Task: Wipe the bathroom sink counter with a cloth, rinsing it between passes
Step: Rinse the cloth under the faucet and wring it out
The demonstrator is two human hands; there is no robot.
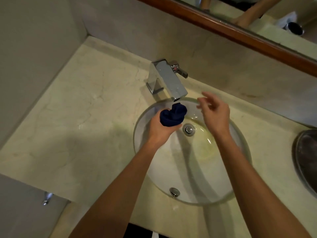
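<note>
A bunched dark blue cloth (173, 115) is gripped in my left hand (160, 129) over the round glass sink (240, 152), right under the spout of the chrome faucet (167, 79). No running water is visible. My right hand (215, 114) hovers above the right half of the basin, fingers loose and spread, holding nothing, a short way below the faucet lever (180, 70). The drain (188, 129) sits between my two hands. Pale marble counter (85, 114) surrounds the sink.
A dark metal bowl (307, 158) sits at the right edge of the counter. The wall and a wood-framed mirror (240, 31) run behind the faucet. A side wall closes off the left; a chrome fitting (47, 198) sticks out below the counter's front left.
</note>
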